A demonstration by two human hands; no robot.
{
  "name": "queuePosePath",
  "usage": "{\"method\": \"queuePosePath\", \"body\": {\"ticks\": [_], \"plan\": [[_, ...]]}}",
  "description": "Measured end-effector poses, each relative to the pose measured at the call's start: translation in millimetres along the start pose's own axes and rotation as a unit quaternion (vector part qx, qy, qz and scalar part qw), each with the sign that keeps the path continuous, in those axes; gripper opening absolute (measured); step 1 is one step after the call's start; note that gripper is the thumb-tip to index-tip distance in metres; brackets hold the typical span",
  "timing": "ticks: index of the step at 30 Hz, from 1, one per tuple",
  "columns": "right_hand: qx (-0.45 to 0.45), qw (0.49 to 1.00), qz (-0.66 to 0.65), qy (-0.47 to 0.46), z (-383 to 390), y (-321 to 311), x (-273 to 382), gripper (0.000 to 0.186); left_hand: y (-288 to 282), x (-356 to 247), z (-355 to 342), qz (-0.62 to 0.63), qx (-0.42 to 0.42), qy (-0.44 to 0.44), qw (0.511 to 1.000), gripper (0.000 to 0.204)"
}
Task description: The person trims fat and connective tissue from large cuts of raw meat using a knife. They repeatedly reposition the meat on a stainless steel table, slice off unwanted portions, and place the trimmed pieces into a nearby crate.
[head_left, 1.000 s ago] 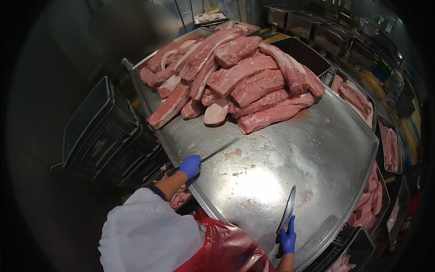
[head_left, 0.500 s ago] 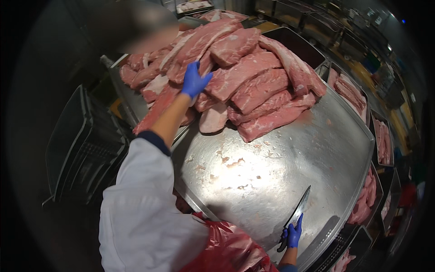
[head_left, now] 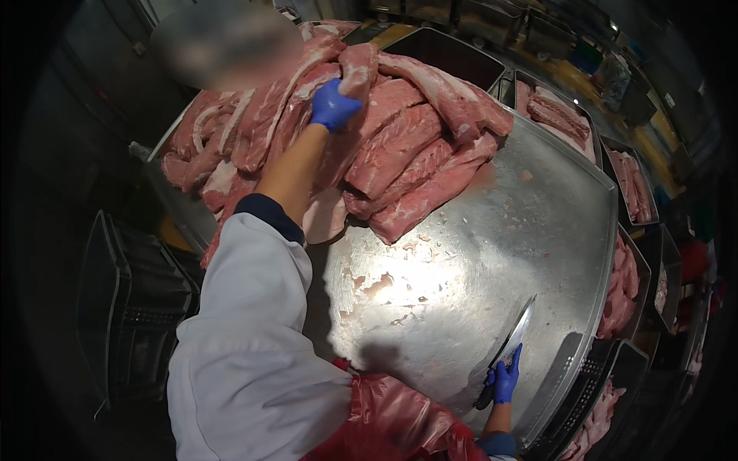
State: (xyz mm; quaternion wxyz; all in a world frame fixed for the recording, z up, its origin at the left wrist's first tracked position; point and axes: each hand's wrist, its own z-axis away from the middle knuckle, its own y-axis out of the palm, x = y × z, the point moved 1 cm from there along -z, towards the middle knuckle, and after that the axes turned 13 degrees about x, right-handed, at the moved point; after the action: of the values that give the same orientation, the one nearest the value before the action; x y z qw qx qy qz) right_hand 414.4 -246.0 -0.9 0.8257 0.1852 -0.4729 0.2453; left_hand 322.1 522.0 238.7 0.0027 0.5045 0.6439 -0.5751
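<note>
My left hand (head_left: 334,106), in a blue glove, is closed on a long piece of raw meat (head_left: 358,67) on the heap. Its near end is lifted and narrowed by the grip. Around it lie several more thick pink meat slabs (head_left: 411,142), stacked on the far part of a steel table (head_left: 430,330). Low on the right, my right hand (head_left: 505,380), also gloved in blue, grips a knife (head_left: 520,329) by its black handle. The blade points away from me over the metal, apart from the meat.
Bins of cut meat (head_left: 619,288) line the table's right edge. Behind the heap stands a deep steel bin (head_left: 453,58). Black plastic crates (head_left: 142,307) are stacked at the left. Another person, blurred, is at the far left side. Small scraps (head_left: 377,286) dot the tabletop.
My left hand, open on the heap before, has reached farther and closed on a piece of meat, raising its end. The right hand still holds the knife. The whole view has shifted.
</note>
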Motion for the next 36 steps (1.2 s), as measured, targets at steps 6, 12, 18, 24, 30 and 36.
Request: {"method": "queuePosePath", "body": {"ticks": [6,12,18,24,30,36], "plan": [[0.029,0.999,-0.023,-0.027,-6.3,3.9,7.5,0.081,47.5,-92.9,102.2,-0.125,0.052,0.21,0.968,0.023],[0.012,0.999,-0.023,-0.026,25.8,-23.1,-3.0,0.08,151.5,-125.7,312.2,-0.191,0.274,0.346,0.877,0.018],[-0.076,0.994,-0.042,-0.064,155.4,-107.4,-22.7,0.079,143.5,-20.4,439.8,-0.19,0.321,0.347,0.861,0.023],[-0.125,0.99,0.003,-0.067,197.2,-133.5,5.7,0.079,209.8,-63.1,370.8,-0.006,0.252,-0.183,0.95,0.095],[-0.024,0.992,-0.025,-0.118,163.7,-149.9,24.9,0.083,302.1,-247.3,309.9,-0.163,0.271,-0.355,0.879,0.136],[-0.019,0.995,0.014,-0.098,92.7,-168.3,-7.9,0.084,366.3,-348.4,345.6,-0.271,0.436,-0.111,0.851,0.127]]}}
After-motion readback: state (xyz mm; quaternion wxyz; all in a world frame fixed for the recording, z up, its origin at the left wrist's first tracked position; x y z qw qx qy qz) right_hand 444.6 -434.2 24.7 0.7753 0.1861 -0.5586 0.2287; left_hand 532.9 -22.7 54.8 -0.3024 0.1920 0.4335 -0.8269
